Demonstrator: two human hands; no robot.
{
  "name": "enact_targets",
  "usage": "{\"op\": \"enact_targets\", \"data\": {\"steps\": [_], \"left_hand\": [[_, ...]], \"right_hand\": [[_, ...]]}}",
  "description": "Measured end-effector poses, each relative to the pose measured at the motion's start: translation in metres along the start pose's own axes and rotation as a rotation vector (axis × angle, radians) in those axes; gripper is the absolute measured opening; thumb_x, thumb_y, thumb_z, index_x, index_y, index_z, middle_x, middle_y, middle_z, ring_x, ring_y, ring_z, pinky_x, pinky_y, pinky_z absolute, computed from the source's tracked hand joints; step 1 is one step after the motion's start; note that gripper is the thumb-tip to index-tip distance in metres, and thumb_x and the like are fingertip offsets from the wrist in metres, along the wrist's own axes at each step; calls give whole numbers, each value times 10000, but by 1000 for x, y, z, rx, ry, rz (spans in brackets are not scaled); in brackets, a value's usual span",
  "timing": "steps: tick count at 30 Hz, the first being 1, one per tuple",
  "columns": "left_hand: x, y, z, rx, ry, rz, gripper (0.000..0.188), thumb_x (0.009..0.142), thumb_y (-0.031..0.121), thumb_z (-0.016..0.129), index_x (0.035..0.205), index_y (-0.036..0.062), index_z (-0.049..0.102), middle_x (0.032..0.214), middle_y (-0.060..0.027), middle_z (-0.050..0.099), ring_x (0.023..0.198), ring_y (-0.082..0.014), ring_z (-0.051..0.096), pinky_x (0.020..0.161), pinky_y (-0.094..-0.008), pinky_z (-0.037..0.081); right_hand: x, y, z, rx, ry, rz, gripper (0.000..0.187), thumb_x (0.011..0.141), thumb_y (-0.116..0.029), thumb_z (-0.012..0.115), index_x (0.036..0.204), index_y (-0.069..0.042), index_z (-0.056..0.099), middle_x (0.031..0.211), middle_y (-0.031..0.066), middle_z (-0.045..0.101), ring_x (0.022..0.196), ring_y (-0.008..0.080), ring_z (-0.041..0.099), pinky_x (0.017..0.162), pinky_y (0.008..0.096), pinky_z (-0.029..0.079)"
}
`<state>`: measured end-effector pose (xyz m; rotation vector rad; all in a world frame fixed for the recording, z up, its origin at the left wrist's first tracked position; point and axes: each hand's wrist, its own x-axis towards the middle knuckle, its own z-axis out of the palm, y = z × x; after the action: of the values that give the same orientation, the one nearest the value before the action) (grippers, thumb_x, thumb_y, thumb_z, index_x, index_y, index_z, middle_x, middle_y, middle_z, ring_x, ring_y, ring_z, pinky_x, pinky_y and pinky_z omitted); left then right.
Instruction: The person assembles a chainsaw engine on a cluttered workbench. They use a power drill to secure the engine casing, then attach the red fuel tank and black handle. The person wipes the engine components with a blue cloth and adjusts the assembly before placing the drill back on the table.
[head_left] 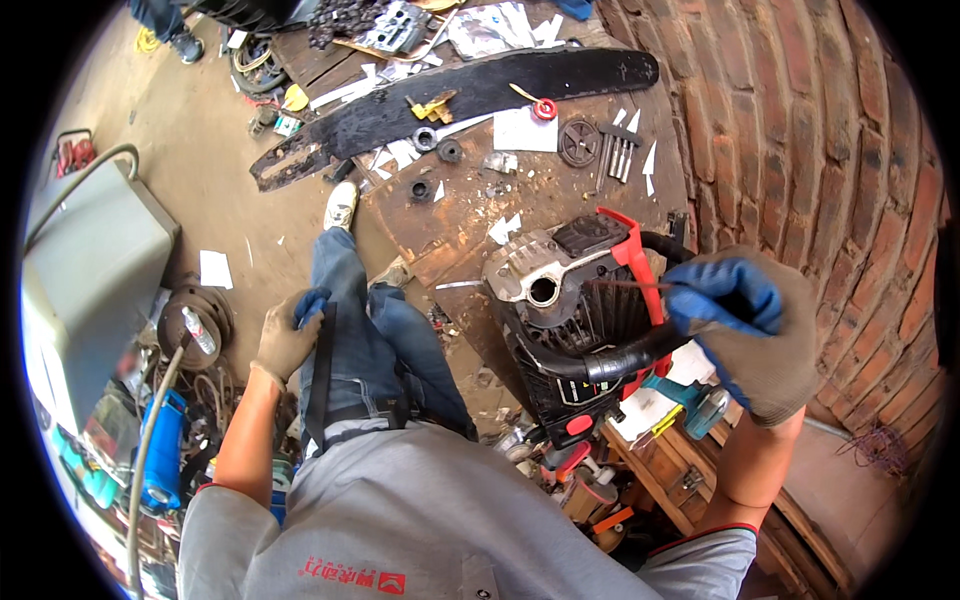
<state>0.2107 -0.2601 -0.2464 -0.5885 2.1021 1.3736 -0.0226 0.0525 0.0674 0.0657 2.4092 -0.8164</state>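
Note:
A chainsaw engine body [570, 300] in black and red sits on the workbench [470, 215], its metal cylinder port facing up. My right hand [745, 325], in a grey and blue glove, holds a thin tool [625, 285] whose tip reaches toward the engine's top, just above the black wrap-around handle [610, 365]. My left hand [290, 335], also gloved, rests on my left thigh and touches a dark strap [322, 370] lying along my jeans.
A long black chainsaw guide bar [450, 105] lies across the bench's far side among small rings, paper scraps, a sprocket and metal pins. A brick wall [830, 150] stands on the right. A grey box [85, 265], hoses and parts crowd the floor at left.

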Motion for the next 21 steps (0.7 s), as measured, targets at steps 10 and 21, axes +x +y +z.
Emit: {"op": "enact_targets", "data": {"steps": [10,21], "left_hand": [[0,0,-11,50,-30,-105,298,890,125,603,1160,35,694,761,-92,694,648,-138,645,632,-304,535],[-21,-14,2,86,-41,-66,301,925,176,602,1182,44,688,816,-93,723,681,-146,674,622,-302,533]], "right_hand": [[1,47,20,409,308,-63,186,870,-22,694,1041,48,678,818,36,668,648,36,531,558,178,374],[6,67,34,521,508,-260,192,887,-100,698,1034,22,711,785,46,688,566,35,489,513,186,362]]}}
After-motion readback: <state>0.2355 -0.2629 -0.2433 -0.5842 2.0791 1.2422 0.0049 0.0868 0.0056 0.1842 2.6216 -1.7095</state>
